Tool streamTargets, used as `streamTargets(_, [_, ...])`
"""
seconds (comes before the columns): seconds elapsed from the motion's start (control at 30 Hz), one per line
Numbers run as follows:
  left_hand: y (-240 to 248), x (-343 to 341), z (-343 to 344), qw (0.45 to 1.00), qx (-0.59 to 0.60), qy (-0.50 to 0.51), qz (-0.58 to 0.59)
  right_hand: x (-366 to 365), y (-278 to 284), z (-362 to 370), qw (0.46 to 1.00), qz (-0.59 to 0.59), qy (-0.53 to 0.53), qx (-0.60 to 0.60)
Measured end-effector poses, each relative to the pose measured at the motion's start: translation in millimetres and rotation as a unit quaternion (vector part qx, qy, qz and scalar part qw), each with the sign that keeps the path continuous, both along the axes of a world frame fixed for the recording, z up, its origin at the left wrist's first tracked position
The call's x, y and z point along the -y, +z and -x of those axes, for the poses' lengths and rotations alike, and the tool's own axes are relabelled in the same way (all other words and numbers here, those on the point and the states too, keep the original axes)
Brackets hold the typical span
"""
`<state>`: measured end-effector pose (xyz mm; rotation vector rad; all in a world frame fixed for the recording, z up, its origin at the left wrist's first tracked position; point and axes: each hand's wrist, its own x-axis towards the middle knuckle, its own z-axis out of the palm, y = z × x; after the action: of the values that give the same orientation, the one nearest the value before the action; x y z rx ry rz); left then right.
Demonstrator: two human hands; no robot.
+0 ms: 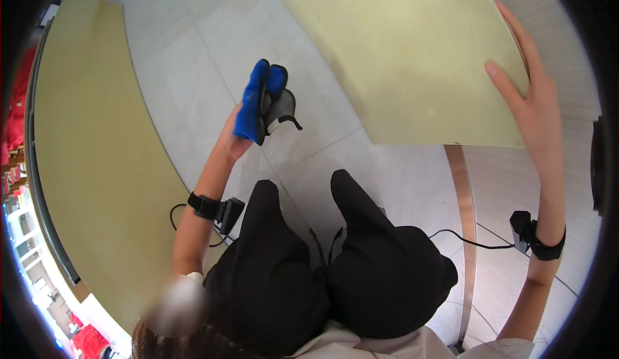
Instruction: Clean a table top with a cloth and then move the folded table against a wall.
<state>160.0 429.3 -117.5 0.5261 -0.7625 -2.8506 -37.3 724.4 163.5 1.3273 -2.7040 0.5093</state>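
Note:
My left hand (238, 138) is closed around a blue fuzzy cloth pad (249, 104), which has black edging, a grey part and a short black strap; it seems folded, and its exact kind I cannot make out. It is held up over the gap between two yellow-green surfaces. Far out to the right, my right hand (534, 95) rests at the edge of the right yellow-green tabletop (419, 49). The thumb lies on its top, while the outstretched fingers run along the edge and are partly hidden.
Another long yellow-green surface (90, 133) with a dark outer rim runs along my left. Grey tiles (193, 43) cover the floor between. Black devices are strapped to both wrists, each with a cable. A pale wood-grain panel (567, 43) stands at the right. My black-trousered legs (380, 262) are below.

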Motion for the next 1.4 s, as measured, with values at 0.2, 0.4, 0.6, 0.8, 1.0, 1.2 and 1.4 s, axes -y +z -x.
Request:
streamTargets(0.2, [31,36,-1,0.319,0.199,0.148,0.915,10,7,-3,1.000,-0.006,-0.004,-0.003])
streamTargets(0.4, [-60,75,-40,0.430,0.247,0.024,0.868,19,8,-2,1.000,0.010,0.011,0.010])
streamTargets(0.6, [-65,71,-24,0.480,0.314,0.019,0.819,5,6,5,0.999,-0.027,0.003,-0.023])
streamTargets(0.8, [-61,157,44,0.391,0.319,0.180,0.844,-2,7,6,0.998,-0.029,0.014,-0.045])
streamTargets(1.0, [-118,150,65,0.455,0.249,0.145,0.843,1,9,1,0.999,-0.032,-0.011,-0.027])
streamTargets(1.2, [-81,20,18,0.497,0.137,0.039,0.856,-3,4,3,0.998,-0.054,-0.028,-0.007])
streamTargets(1.4, [-62,-84,-62,0.565,-0.029,-0.154,0.810,0,6,4,0.998,-0.066,-0.011,-0.016])
